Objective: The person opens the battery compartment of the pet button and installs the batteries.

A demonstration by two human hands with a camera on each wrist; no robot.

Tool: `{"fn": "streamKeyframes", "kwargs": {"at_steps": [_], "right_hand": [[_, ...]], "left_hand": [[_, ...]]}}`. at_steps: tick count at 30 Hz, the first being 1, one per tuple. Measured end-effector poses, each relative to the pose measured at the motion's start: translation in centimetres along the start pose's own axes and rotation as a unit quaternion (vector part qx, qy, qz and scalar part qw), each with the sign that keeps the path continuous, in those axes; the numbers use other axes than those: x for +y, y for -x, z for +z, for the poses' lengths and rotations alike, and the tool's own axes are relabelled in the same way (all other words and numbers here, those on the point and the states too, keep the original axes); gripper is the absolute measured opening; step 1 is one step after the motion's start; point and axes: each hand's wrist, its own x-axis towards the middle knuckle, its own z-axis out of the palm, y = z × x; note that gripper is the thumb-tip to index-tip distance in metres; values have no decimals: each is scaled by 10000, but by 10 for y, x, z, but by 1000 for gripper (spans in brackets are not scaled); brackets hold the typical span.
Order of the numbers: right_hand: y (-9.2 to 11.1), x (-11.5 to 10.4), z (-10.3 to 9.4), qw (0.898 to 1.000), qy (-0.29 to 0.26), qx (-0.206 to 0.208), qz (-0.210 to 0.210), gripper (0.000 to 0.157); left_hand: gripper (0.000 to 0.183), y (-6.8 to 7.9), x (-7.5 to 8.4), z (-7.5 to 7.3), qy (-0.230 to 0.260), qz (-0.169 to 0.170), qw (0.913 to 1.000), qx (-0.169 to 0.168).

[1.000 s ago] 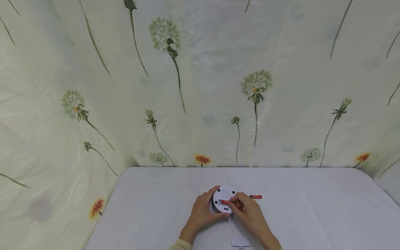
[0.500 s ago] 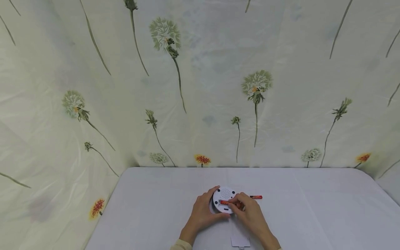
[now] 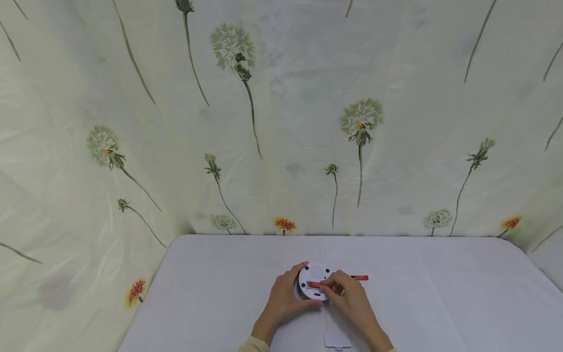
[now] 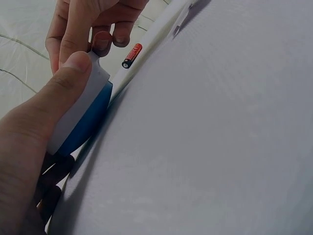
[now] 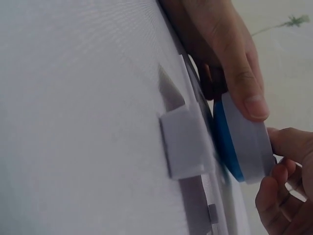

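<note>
A round white device (image 3: 315, 272) with a speaker grille and dark feet faces up on the table; its side is blue in the left wrist view. My left hand (image 3: 283, 298) grips it by the rim, fingers at the far side and thumb in front. In its battery slot lies a red battery (image 3: 313, 285), partly hidden by my right hand (image 3: 352, 298), whose thumb and forefinger pinch the battery's right end. A second red battery (image 3: 360, 277) with a black end lies just beyond the right hand. The white battery cover (image 3: 337, 341) lies nearer the front.
The table (image 3: 211, 274) has a white cloth over it. A curtain (image 3: 290, 122) printed with dandelions hangs behind and to the left of the table.
Both hands stay in nearly the same place, with the right thumb and forefinger still at the battery in the slot. The right fingers shift only slightly to the left.
</note>
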Motion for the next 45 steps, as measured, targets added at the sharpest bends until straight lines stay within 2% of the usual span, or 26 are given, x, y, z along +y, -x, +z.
{"fn": "streamKeyframes", "kwargs": {"at_steps": [5, 15, 28, 45], "right_hand": [[0, -2, 1, 10000, -8, 50, 81, 19], [-2, -2, 1, 9991, 8, -120, 417, 20], [-1, -2, 0, 9994, 45, -157, 304, 20], [-5, -6, -3, 9970, 20, -395, 668, 17]], "left_hand": [[92, 1, 0, 0, 18, -9, 10000, -22], [92, 1, 1, -1, 19, -85, 10000, -31], [92, 3, 2, -1, 28, -70, 9999, -91], [91, 1, 1, -1, 16, -60, 9999, -85]]}}
